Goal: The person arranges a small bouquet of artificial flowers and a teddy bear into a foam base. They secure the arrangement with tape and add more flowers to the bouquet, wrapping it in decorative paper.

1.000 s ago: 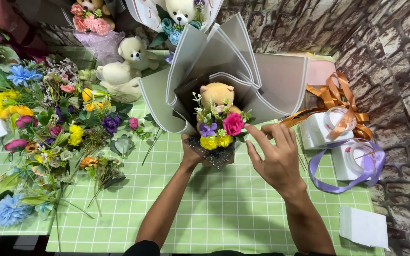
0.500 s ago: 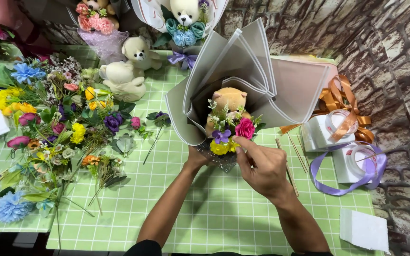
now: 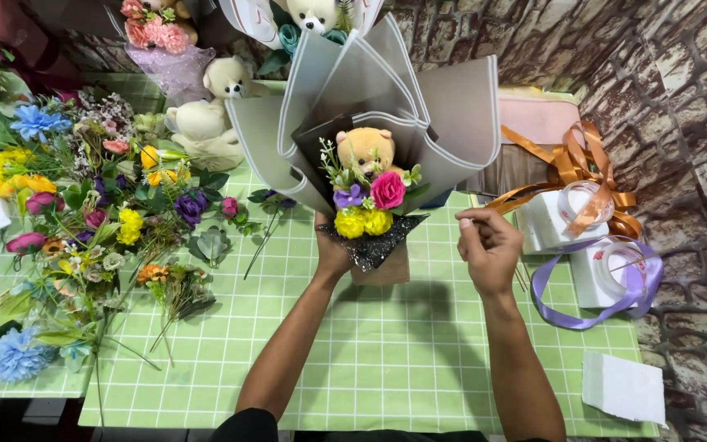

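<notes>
Head view, the only one. My left hand (image 3: 333, 255) grips the bouquet (image 3: 370, 192) low at its stem end, fingers wrapped around the base just above the sparkly black wrap (image 3: 372, 244). The bouquet stands upright, long axis running from my fist up and away toward the wall, grey paper sheets (image 3: 452, 123) fanned out behind. Inside: a tan teddy bear (image 3: 364, 150), a pink rose (image 3: 387, 190), a purple flower (image 3: 348, 196), two yellow blooms (image 3: 363, 222).

My right hand (image 3: 488, 248) is off the bouquet, hovering just to its right at about base height, fingers curled narrow, thumb and forefinger pinched as if on something thin. I can't tell whether anything is actually between them. Key relation: the bouquet lies to the left and slightly up from my right hand, near but apart; the left hand is the one touching it.

Around: green checked table cover (image 3: 386, 360) underneath. Loose artificial flowers (image 3: 83, 213) piled well to the left, a single stem (image 3: 259, 237) lying between them and the bouquet. White teddy bear (image 3: 206, 115) behind on the left. To the right, two ribbon spools: orange ribbon (image 3: 583, 180) and lilac ribbon (image 3: 607, 282), near my right hand. A white foam block (image 3: 623, 389) at the right near corner. Brick-pattern wall (image 3: 664, 82) behind.
</notes>
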